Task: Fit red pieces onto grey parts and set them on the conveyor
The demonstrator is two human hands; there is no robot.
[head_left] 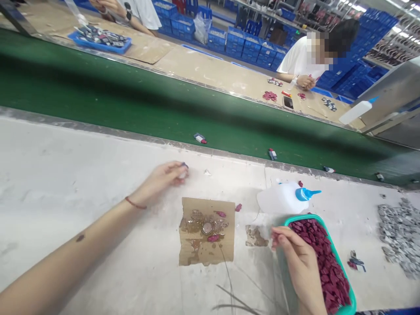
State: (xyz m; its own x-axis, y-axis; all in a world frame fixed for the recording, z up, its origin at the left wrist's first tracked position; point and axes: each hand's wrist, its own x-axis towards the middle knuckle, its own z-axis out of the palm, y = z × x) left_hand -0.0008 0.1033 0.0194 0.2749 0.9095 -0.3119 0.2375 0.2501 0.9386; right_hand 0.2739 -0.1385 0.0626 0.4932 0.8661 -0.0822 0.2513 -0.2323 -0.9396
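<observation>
Pinching a small dark piece (184, 165), the left hand (168, 173) hovers; the right hand (300, 259), grip unclear, is by the green tub (351, 298), seemingly placed within reach.

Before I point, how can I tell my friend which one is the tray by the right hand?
Look at the white table on the near side of the wide green strip. Toward its right, partly covered by the right hand, is the tray. Unlike the white bottle or the loose grey pieces, it has a teal rim around heaped dark red pieces.
</observation>
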